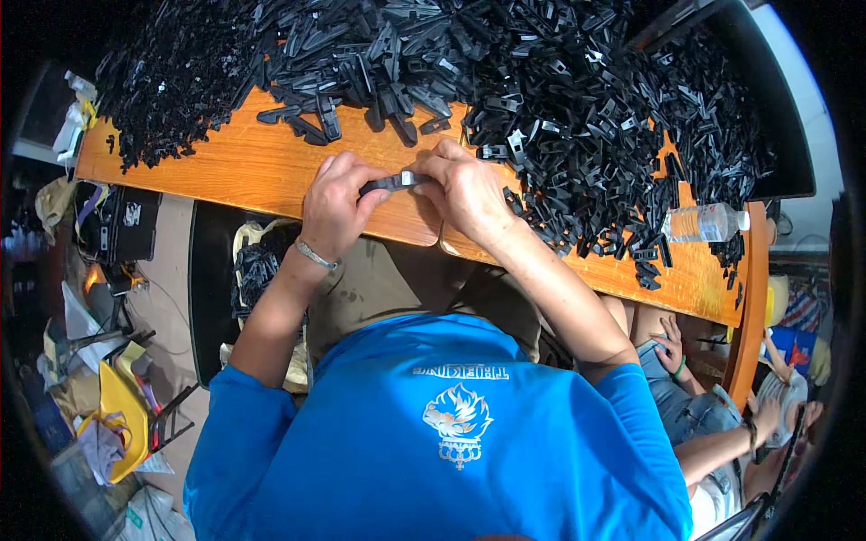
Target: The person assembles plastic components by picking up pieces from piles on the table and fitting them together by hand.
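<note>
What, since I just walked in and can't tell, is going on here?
A person in a blue shirt grips a narrow black piece between left hand and right hand, over the wooden table's near edge. Heaps of loose black parts cover much of the tabletop. A clear bottle lies on its side toward the right end.

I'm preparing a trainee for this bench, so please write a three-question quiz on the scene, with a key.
1. True or false: the clear bottle stands upright on the table.
2. Fill in the colour: the left hand and right hand together hold a small ____ part.
3. Which wrist wears a bracelet? A) left only B) right only C) both

Key:
1. False; it lies on its side.
2. Black.
3. A.
</note>
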The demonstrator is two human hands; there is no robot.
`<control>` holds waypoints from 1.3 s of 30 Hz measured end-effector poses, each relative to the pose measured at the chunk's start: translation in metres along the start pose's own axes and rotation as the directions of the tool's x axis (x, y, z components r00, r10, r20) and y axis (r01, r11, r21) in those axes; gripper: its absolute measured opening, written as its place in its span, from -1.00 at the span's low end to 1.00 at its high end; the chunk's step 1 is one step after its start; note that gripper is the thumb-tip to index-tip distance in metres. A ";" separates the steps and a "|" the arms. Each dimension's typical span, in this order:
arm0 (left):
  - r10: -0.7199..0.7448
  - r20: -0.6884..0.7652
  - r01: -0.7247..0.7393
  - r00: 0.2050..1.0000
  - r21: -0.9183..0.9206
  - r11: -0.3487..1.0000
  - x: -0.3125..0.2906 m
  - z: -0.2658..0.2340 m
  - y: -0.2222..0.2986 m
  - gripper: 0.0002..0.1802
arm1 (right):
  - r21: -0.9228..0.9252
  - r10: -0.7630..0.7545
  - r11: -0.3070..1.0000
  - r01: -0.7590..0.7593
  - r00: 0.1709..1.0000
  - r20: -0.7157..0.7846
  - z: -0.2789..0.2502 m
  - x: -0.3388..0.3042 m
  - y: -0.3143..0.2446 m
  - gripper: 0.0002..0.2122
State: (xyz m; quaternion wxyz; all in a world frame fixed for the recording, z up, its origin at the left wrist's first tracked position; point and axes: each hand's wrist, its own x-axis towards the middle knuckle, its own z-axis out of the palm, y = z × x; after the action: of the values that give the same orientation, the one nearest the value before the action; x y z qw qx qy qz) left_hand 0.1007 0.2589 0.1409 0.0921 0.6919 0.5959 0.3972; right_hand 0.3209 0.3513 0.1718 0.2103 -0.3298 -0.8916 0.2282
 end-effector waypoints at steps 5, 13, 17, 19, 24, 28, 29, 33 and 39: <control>0.011 -0.019 -0.011 1.000 0.030 0.999 -0.002 0.001 -0.003 -0.72 | -0.030 -0.066 0.997 0.066 0.998 0.013 0.001 0.002 0.011 -0.75; -0.001 0.061 0.001 0.998 -0.003 1.000 -0.001 -0.005 -0.017 -0.76 | 0.016 -0.139 0.990 0.138 0.988 0.068 0.027 0.019 0.000 -0.80; -0.327 0.403 0.315 0.855 0.099 0.944 -0.014 -0.090 -0.012 -0.69 | 0.091 -0.159 0.985 0.148 0.979 0.129 0.021 -0.012 -0.013 -0.80; -0.303 0.426 0.260 0.852 0.158 0.953 -0.040 -0.150 -0.021 -0.57 | -0.048 -0.059 0.997 0.060 0.998 0.023 -0.020 -0.042 -0.017 -0.75; -0.377 0.046 0.369 0.925 0.122 0.921 -0.016 -0.116 -0.026 -0.61 | -0.444 0.329 0.834 -0.326 0.941 -0.072 -0.065 -0.082 0.008 -0.73; -0.187 -0.086 0.202 0.979 0.224 0.953 0.024 -0.060 -0.030 -0.54 | -0.478 0.291 0.841 -0.253 0.957 0.006 -0.046 -0.083 0.029 -0.68; -0.191 -0.092 0.207 0.977 0.223 0.953 0.029 -0.054 -0.031 -0.54 | -0.477 0.250 0.853 -0.212 0.968 0.017 -0.044 -0.081 0.033 -0.67; -0.207 -0.096 0.227 0.974 0.344 0.911 0.044 -0.036 -0.032 -0.59 | -0.389 0.174 0.914 -0.115 0.978 0.119 -0.045 -0.062 0.025 -0.63; -0.130 -0.012 0.126 0.991 0.365 0.923 0.044 -0.020 -0.019 -0.64 | -0.335 0.051 0.942 -0.009 0.992 0.116 -0.028 -0.040 0.006 -0.74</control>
State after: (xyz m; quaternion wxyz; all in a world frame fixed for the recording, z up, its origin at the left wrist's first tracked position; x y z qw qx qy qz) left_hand 0.0719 0.2970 0.1626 -0.0083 0.6591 0.7025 0.2684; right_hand 0.3666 0.3356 0.1826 0.0927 -0.3597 -0.9234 0.0970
